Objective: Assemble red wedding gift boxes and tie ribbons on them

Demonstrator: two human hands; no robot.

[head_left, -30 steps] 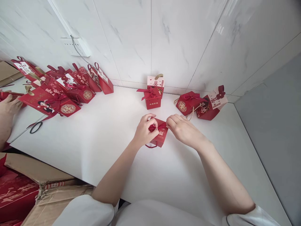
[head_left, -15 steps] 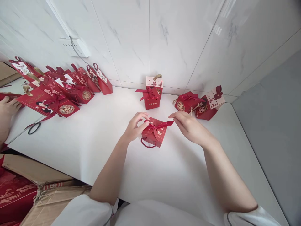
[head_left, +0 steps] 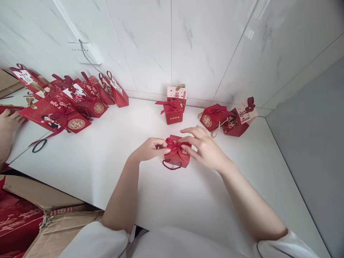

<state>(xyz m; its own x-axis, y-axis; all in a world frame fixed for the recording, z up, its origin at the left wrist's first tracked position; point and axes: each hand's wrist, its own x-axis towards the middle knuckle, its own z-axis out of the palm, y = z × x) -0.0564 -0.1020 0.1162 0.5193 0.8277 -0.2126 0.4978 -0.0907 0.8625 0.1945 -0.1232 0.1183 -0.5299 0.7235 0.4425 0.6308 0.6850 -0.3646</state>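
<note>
A small red gift box (head_left: 176, 159) with gold lettering stands on the white table, its dark red cord handle (head_left: 172, 167) hanging at the near side. A red ribbon (head_left: 173, 144) is tied in a bow on its top. My left hand (head_left: 149, 148) pinches the bow's left part between thumb and fingers. From the right, my right hand (head_left: 205, 147) reaches over the box, thumb and index finger closed about the ribbon near the knot. Its other fingers are spread above the box and hide part of the ribbon.
Red gift boxes stand behind: one pair (head_left: 174, 111) by the wall, another pair (head_left: 215, 117) to the right, and several (head_left: 70, 107) at left. Black-handled scissors (head_left: 39, 146) lie at left. Another person's hand (head_left: 10, 123) is at the far left, above an open cardboard box (head_left: 67, 225).
My right hand has moved left from the ribbon's right end to the bow. My left hand has shifted slightly left and nearer to me, now pinching the ribbon.
</note>
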